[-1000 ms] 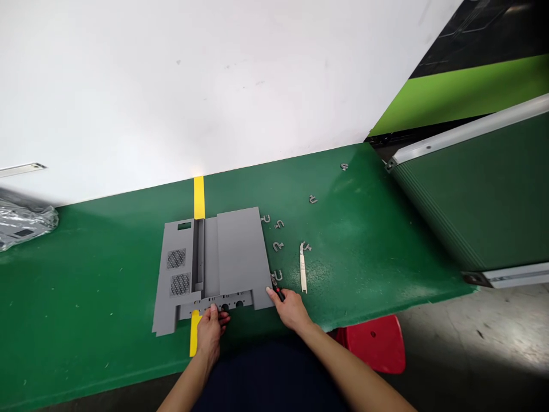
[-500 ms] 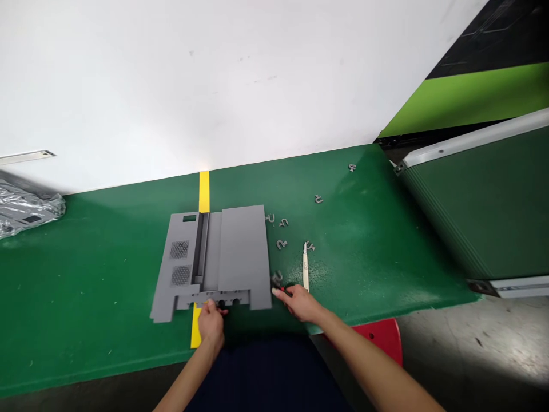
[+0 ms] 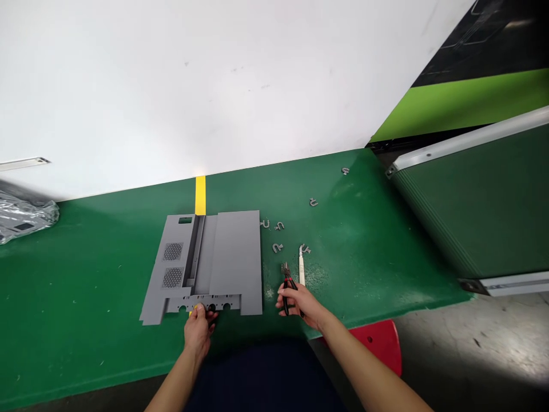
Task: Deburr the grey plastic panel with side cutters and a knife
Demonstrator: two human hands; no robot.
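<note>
Green counter (image 3: 343,269) against white wall (image 3: 214,86), yellow tape (image 3: 200,194) running under gray vented panel (image 3: 206,263), which lies flat on it. L hand (image 3: 198,332): fingers curled tight on panel's near edge, hiding part of it. R hand (image 3: 300,303): fingers clamped round black-red pliers (image 3: 288,286), just beside knife (image 3: 302,269). Small gray U-shaped bits (image 3: 278,248) lie right of panel. Red seat (image 3: 380,343) partly hidden below counter.

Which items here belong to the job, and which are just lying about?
Job: left hand, grey perforated panel, right hand, black-and-red pliers, small grey U-shaped pieces, pale-handled knife.
Lying about: crumpled plastic bag, green aluminium-edged case, red stool.
</note>
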